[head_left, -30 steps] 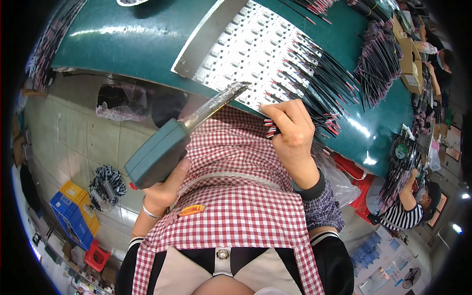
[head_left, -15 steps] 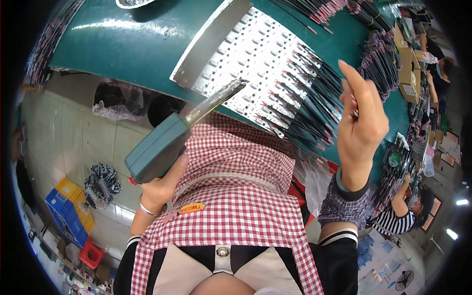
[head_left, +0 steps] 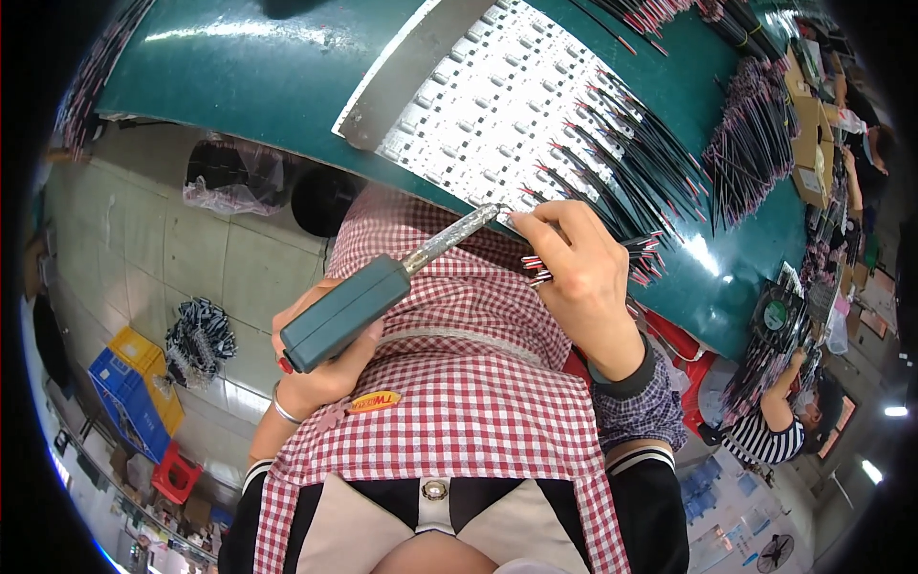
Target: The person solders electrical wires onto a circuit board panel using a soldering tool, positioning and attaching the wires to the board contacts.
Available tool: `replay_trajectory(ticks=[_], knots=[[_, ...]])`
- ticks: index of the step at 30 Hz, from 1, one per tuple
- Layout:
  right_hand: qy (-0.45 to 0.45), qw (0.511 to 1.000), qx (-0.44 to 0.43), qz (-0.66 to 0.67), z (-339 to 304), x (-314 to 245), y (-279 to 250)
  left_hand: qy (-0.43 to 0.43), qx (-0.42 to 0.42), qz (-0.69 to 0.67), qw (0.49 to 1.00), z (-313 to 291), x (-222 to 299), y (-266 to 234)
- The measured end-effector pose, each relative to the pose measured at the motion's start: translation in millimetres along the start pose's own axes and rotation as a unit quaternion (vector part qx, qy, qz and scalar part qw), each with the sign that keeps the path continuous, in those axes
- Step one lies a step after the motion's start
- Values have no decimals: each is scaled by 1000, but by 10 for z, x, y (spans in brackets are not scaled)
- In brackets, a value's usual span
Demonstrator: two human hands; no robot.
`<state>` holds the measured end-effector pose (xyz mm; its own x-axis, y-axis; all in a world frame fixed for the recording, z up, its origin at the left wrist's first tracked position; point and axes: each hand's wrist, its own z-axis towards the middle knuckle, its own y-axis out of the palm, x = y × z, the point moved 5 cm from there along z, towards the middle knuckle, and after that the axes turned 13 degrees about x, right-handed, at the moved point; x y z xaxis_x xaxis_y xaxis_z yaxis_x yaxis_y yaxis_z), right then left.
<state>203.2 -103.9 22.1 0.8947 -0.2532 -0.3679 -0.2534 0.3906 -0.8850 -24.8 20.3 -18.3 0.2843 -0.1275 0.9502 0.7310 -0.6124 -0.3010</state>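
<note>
My left hand (head_left: 330, 378) is wrapped round a dark green soldering gun (head_left: 349, 311). Its metal tip reaches up and right to the near edge of a white circuit board panel (head_left: 478, 115). Close to that tip, the thumb and forefinger of my right hand (head_left: 588, 277) are pinched together. A bundle of short black wires (head_left: 646, 258) with red and white ends sticks out on both sides of my right palm. Rows of black wires (head_left: 617, 158) lie across the panel's right side, red ends on the board. What exactly sits between the fingertips is partly hidden.
A grey strip (head_left: 411, 72) lies along the panel's left side on the green table (head_left: 239, 86). Bundles of wires (head_left: 751, 143) and a cardboard box (head_left: 813, 143) are at the right. A co-worker in a striped shirt (head_left: 770, 430) sits beyond. Crates (head_left: 134, 392) stand at lower left.
My right hand has come down and left from above the table's right side to the board's near edge. The soldering gun has moved right and slightly down, its tip now beside my right fingertips.
</note>
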Motion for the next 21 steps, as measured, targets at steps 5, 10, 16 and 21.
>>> replay_trajectory(ticks=[5,10,16,21], knots=[[19,999,25,23,-45,45,31,5,-12,5,1000,28,-16,50],[-29,999,43,-16,-37,-2,40,67,2,21,998,110,126,106],[-37,998,37,-28,-29,-5,43,77,-3,21,997,106,105,112],[-35,998,32,-29,-6,-4,18,-28,51,-61,996,-72,-65,-2]])
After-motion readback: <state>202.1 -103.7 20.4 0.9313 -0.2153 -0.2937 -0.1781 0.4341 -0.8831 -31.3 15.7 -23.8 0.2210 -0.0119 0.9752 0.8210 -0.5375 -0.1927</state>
